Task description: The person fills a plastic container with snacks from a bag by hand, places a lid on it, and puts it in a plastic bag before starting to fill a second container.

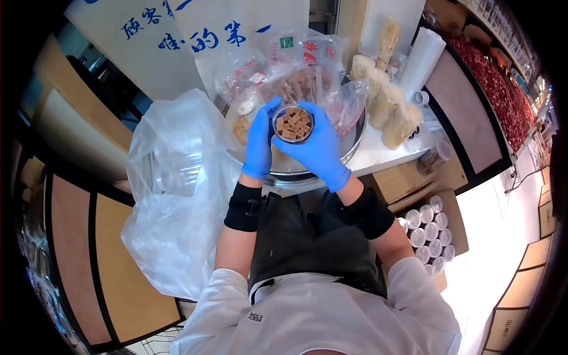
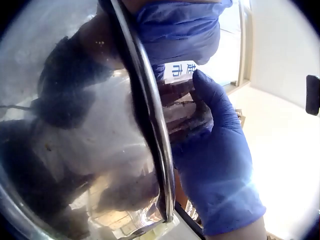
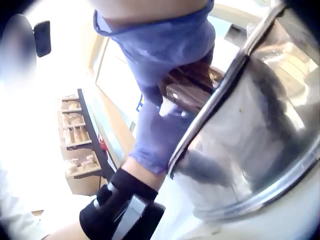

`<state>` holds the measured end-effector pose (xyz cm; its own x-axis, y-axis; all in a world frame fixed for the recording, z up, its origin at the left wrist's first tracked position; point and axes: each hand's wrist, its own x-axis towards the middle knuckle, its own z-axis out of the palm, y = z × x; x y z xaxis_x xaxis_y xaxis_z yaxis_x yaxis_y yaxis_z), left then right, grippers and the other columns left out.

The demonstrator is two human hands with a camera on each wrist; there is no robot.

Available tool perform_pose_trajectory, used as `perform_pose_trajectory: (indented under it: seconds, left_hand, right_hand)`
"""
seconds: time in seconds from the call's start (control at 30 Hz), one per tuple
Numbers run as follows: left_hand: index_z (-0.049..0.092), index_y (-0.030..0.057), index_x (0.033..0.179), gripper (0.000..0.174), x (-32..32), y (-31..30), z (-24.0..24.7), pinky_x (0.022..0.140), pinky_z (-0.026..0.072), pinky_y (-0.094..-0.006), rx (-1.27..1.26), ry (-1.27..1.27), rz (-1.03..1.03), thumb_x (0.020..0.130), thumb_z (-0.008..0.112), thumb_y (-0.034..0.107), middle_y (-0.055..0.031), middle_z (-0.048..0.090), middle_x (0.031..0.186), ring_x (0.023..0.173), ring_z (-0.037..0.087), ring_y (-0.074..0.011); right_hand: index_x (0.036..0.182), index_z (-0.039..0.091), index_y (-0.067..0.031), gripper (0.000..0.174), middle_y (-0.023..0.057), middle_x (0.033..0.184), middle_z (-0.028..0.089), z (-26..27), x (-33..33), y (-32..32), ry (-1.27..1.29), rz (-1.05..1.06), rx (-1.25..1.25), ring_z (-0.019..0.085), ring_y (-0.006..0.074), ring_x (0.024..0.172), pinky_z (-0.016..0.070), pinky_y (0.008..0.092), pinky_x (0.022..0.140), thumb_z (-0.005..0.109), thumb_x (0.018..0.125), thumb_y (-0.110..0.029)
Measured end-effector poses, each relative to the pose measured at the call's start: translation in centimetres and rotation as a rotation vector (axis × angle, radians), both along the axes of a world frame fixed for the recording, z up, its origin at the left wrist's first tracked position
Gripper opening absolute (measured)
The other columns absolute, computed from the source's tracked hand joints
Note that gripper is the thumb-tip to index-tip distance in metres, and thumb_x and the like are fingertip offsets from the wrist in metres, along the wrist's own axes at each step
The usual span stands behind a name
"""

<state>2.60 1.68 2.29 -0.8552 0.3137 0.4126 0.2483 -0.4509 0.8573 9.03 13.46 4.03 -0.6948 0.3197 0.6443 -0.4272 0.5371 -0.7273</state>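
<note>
Both hands wear blue gloves and hold a clear round tub (image 1: 294,124) of brown cubes over a large shiny metal basin (image 1: 279,180). My left hand (image 1: 258,142) grips the tub's left side, its fingers reaching around the far edge. The right hand (image 1: 319,145) curls round the right side, with its thumb along the near side. Clear plastic bags with red print (image 1: 307,53) lie in the basin behind the tub. In the left wrist view the basin's wall (image 2: 110,130) fills the left half; the tub's side (image 2: 182,112) shows beyond its rim, against the right hand.
A big translucent bag (image 1: 177,236) with clear plastic containers stands on the left. Several lidded jars (image 1: 418,238) fill a cardboard box at the right. On the white counter are bagged goods (image 1: 402,127) and a plastic roll (image 1: 423,62). A sign with blue characters (image 1: 207,41) faces me.
</note>
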Motion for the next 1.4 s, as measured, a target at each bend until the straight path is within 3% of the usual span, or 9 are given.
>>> perform_pose_trajectory:
  seconds: [0.13,0.2,0.43,0.6,0.7,0.83,0.93,1.2,1.4]
  left_hand:
    - [0.051,0.0009,0.124,0.042,0.1,-0.3,-0.4,0.095,0.041,-0.0281,0.002,-0.033,-0.128,0.096,0.037,0.029,-0.0083,0.056,0.118,0.107,0.054,-0.0158]
    - [0.055,-0.0001,0.118,0.038,-0.2,-0.9,-0.7,0.091,0.0436,-0.0272,0.068,-0.264,-0.247,0.093,0.044,0.025,-0.008,0.06,0.111,0.102,0.057,-0.0146]
    - [0.06,-0.0011,0.11,0.03,-1.5,-2.3,0.0,0.087,0.0453,-0.0263,-0.217,-0.254,-0.181,0.084,0.06,0.013,-0.0066,0.062,0.105,0.097,0.058,-0.0135]
    - [0.06,-0.0009,0.11,0.03,-1.0,-2.2,-0.2,0.089,0.0432,-0.0258,-0.216,-0.159,-0.018,0.083,0.062,0.011,-0.0072,0.063,0.104,0.098,0.058,-0.0139]
    - [0.061,-0.001,0.108,0.028,-0.5,-1.8,-0.5,0.088,0.0435,-0.0262,-0.23,-0.114,0.01,0.083,0.06,0.01,-0.0076,0.063,0.104,0.098,0.058,-0.0139]
    - [0.062,-0.0002,0.106,0.025,0.1,-2.1,0.5,0.087,0.0436,-0.0262,-0.131,-0.256,-0.095,0.083,0.058,0.009,-0.0077,0.063,0.103,0.097,0.058,-0.0138]
    - [0.062,0.001,0.104,0.023,1.3,-2.6,1.2,0.084,0.0444,-0.0249,-0.178,-0.288,0.071,0.084,0.058,0.01,-0.0066,0.063,0.101,0.095,0.058,-0.0124]
    - [0.064,0.0006,0.092,0.021,2.4,-3.6,2.0,0.074,0.048,-0.0256,-0.702,0.231,0.382,0.079,0.068,0.016,-0.005,0.065,0.086,0.078,0.06,-0.0104]
    - [0.064,-0.002,0.095,0.022,2.6,-3.7,3.9,0.071,0.0488,-0.0235,-0.846,0.249,0.321,0.082,0.067,0.015,-0.0058,0.067,0.082,0.075,0.062,-0.0097]
  right_hand:
    - [0.117,0.048,-0.0022,0.075,0.0137,0.108,0.057,-0.5,0.2,-0.2,-0.085,0.169,-0.016,0.059,0.0262,0.099,0.047,0.0349,0.086,0.084,0.058,-0.032]
    - [0.121,0.045,-0.0027,0.074,0.0119,0.116,0.054,-0.9,0.3,-0.2,-0.184,0.274,0.009,0.055,0.0201,0.108,0.0449,0.032,0.092,0.083,0.062,-0.025]
    - [0.129,0.038,-0.0017,0.079,0.0138,0.126,0.049,-2.1,-0.3,-0.3,-0.235,0.453,-0.118,0.05,0.0202,0.115,0.0401,0.0318,0.097,0.081,0.067,-0.024]
    - [0.124,0.044,-0.0012,0.053,0.0114,0.113,0.056,-3.2,-0.7,-0.2,0.015,0.438,-0.292,0.055,0.0167,0.103,0.0439,0.0297,0.09,0.068,0.081,-0.02]
    - [0.119,0.05,-0.0006,0.036,0.0095,0.107,0.058,-3.5,-1.3,1.3,-0.115,0.576,-0.379,0.055,0.0128,0.098,0.044,0.0276,0.087,0.059,0.087,-0.015]
    - [0.115,0.054,-0.0006,0.031,0.0077,0.103,0.059,-4.0,-1.6,1.6,-0.087,0.573,-0.376,0.055,0.0117,0.093,0.0445,0.0268,0.084,0.057,0.089,-0.017]
    - [0.116,0.053,-0.0014,0.032,0.0081,0.104,0.059,-3.4,-1.0,1.6,-0.1,0.553,-0.357,0.056,0.0129,0.093,0.045,0.0273,0.084,0.057,0.089,-0.018]
    - [0.116,0.053,-0.0019,0.043,0.0147,0.103,0.06,-3.2,-0.1,0.8,-0.078,0.355,-0.172,0.06,0.0223,0.094,0.0472,0.0321,0.082,0.063,0.084,-0.029]
    - [0.113,0.054,-0.0027,0.042,0.0158,0.104,0.059,-3.4,0.0,0.7,-0.013,0.342,-0.11,0.061,0.0258,0.093,0.0472,0.0338,0.082,0.064,0.083,-0.03]
